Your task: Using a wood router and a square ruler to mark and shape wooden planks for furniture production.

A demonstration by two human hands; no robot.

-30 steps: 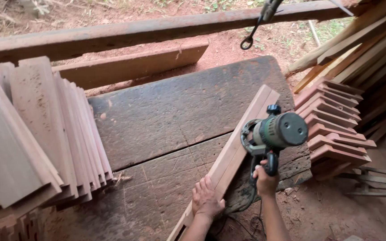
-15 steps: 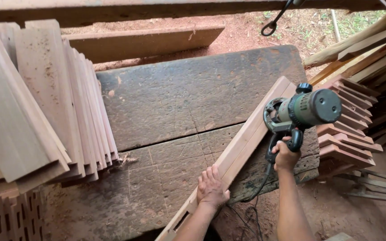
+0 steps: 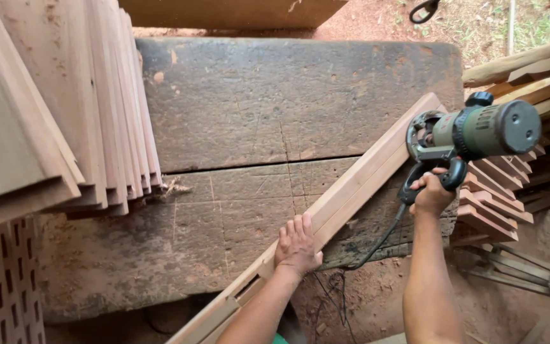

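The right hand point(image 3: 433, 193) is gripping the black handle of a green, cylinder-bodied electric power tool point(image 3: 479, 132), whose metal base is sitting against the upper end of a long, pale, grooved timber rail point(image 3: 345, 200). That rail is lying diagonally from the lower centre of the frame up toward the right of centre, resting on a dark, weathered plank workbench point(image 3: 275, 102).

To do this cut well, in my judgement, the tool's base should be staying flat and square on the rail, travelling at a steady pace along its length, while the black power cord point(image 3: 377, 245) is being kept clear of the cutter.

The left hand point(image 3: 297, 245) is pressing palm-down on the rail at lower centre, fingers spread and lying flat across its face, holding nothing but pinning the wood against the bench. The left forearm is coming up from the bottom edge at a slant. The right forearm is rising almost vertically at the lower right, wrist bent slightly inward, fingers wrapped fully around the handle.

At the upper left, a fanned stack of reddish, flat wooden boards point(image 3: 97, 108) is leaning over the bench edge. At the right edge, a pile of notched reddish timber pieces point(image 3: 494, 197) is lying just behind the tool.
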